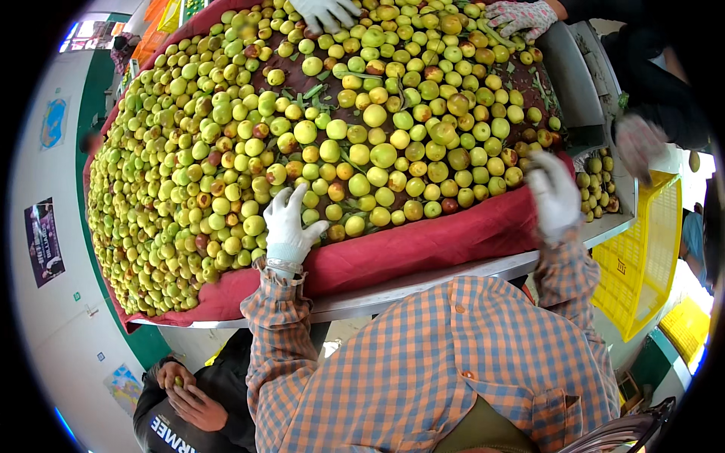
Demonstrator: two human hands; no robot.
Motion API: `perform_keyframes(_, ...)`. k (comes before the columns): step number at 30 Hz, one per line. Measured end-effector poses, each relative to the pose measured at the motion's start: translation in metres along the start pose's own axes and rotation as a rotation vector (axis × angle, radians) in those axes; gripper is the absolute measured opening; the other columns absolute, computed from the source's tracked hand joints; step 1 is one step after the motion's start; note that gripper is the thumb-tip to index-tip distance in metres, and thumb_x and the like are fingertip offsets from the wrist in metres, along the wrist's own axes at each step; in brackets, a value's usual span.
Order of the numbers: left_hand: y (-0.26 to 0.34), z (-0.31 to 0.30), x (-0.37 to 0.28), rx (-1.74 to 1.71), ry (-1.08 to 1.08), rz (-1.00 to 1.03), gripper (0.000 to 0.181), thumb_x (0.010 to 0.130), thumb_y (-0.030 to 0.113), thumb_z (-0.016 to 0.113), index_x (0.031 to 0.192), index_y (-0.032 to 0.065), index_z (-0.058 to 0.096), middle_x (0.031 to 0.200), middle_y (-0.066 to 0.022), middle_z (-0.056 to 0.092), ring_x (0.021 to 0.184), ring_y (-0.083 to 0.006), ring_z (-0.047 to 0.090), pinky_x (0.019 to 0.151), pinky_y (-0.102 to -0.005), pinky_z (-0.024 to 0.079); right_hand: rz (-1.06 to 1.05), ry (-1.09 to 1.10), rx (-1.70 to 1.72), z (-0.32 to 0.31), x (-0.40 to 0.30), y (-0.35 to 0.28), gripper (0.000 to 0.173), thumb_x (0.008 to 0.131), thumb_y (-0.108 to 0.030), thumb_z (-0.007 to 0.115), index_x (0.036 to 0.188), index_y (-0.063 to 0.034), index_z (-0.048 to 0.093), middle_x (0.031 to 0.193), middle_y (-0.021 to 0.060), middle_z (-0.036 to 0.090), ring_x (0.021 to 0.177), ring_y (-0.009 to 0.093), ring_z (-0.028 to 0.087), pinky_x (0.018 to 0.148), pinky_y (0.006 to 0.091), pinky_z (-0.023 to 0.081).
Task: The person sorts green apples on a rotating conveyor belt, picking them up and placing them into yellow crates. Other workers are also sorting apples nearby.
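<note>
Green and yellow jujube-like fruits (226,147), some with brown patches, cover a table lined with dark red cloth (419,238). My left hand (290,223), in a white glove, rests over the fruits near the padded front edge, fingers spread, with no fruit seen in it. My right hand (552,189), also white-gloved and blurred, is at the right end of the cloth edge beside the metal chute; whether it holds anything cannot be made out. Green leaves (314,93) lie among the fruits.
Across the table are a co-worker's white-gloved hand (325,11) and a patterned glove (521,17). Another blurred gloved hand (640,144) is by the metal chute (572,85). A yellow crate (637,255) stands right. A person (198,396) holds a fruit at lower left.
</note>
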State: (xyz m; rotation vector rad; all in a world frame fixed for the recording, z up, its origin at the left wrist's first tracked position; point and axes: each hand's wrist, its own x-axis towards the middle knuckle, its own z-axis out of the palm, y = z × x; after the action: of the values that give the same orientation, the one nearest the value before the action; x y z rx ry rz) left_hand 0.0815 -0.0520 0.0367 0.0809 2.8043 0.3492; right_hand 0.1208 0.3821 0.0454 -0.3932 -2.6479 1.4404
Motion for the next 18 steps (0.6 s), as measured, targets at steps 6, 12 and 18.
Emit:
perform_keyframes(6, 0.03, 0.011, 0.02, -0.003, -0.091, 0.064, 0.097, 0.058, 0.027, 0.09, 0.144, 0.0298, 0.044, 0.152, -0.0264, 0.025, 0.133, -0.0497, 0.031, 0.109, -0.0551, 0.034, -0.675, -0.655, -0.651, 0.1, 0.027, -0.014, 0.057, 0.084, -0.034, 0.069, 0.138, -0.0253, 0.051, 0.144, 0.0124, 0.045, 0.135, 0.035, 0.039, 0.108, 0.0601, 0.032)
perform_keyframes(12, 0.045, 0.016, 0.04, 0.002, -0.064, 0.17, 0.097, 0.054, 0.026, 0.091, 0.141, 0.0311, 0.048, 0.153, -0.0247, 0.024, 0.132, -0.0506, 0.029, 0.109, -0.0563, 0.034, -0.69, -0.665, -0.817, 0.136, 0.091, -0.005, 0.046, 0.093, -0.039, 0.059, 0.138, -0.0413, 0.049, 0.156, 0.0003, 0.033, 0.142, 0.02, 0.033, 0.087, 0.0551, 0.041)
perform_keyframes(18, 0.053, 0.023, 0.074, -0.096, -0.067, 0.29, 0.079, 0.066, 0.04, 0.086, 0.137, 0.0337, 0.053, 0.154, -0.0268, 0.021, 0.132, -0.0502, 0.029, 0.109, -0.0556, 0.032, -0.656, -0.58, -0.993, 0.146, 0.161, 0.004, 0.049, 0.096, -0.044, 0.044, 0.144, -0.0388, 0.04, 0.16, 0.001, 0.025, 0.145, 0.021, 0.027, 0.094, 0.0581, 0.041)
